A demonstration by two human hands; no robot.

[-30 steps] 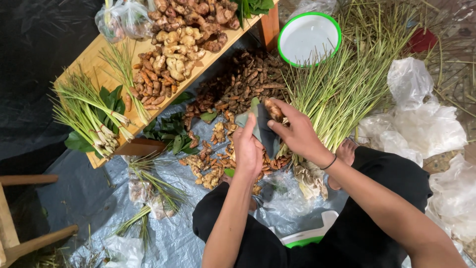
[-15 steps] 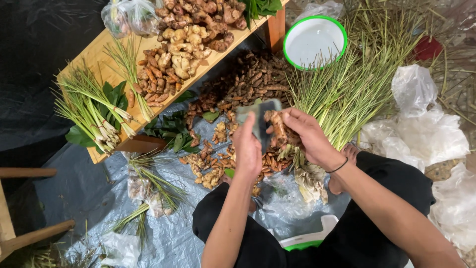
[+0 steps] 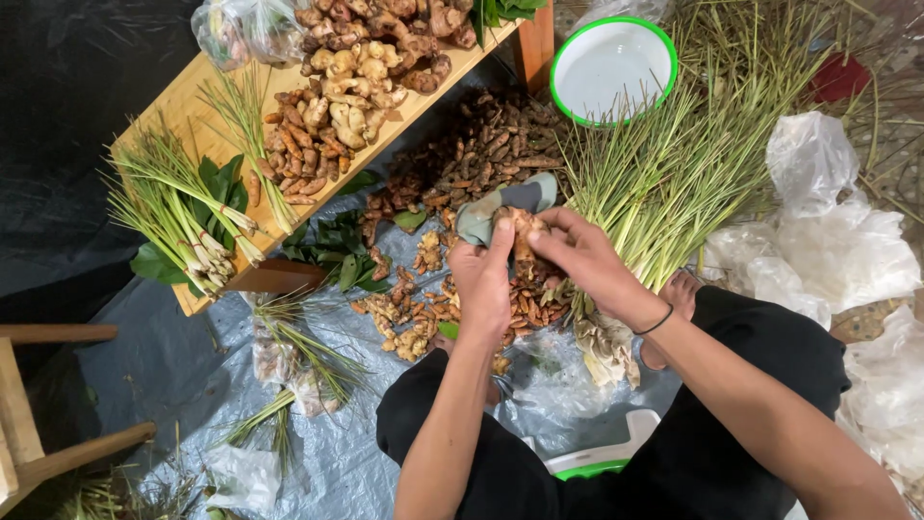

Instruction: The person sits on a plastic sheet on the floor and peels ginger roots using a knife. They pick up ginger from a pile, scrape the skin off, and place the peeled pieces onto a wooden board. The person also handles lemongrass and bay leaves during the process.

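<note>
My left hand [image 3: 483, 279] and my right hand [image 3: 577, 258] meet over a pale brown root [image 3: 523, 241]. Both grip it, with a grey-green cloth [image 3: 500, 204] folded behind and partly around it. Under the hands lies a heap of small brown and yellowish roots [image 3: 423, 299] on a grey plastic sheet [image 3: 164, 366]. A thin dark band circles my right wrist. A big bundle of green lemongrass stalks [image 3: 664, 183] lies just right of my right hand.
A low wooden board [image 3: 183, 96] at upper left carries ginger roots [image 3: 356, 77], lemongrass bunches [image 3: 183, 221] and bagged produce. A white bowl with a green rim [image 3: 613, 67] stands behind. White plastic bags [image 3: 828, 231] lie right. A wooden stool [image 3: 38, 414] stands at lower left.
My hands have closed together around the root and drawn slightly nearer me. The cloth now sits behind the root instead of spread between the hands.
</note>
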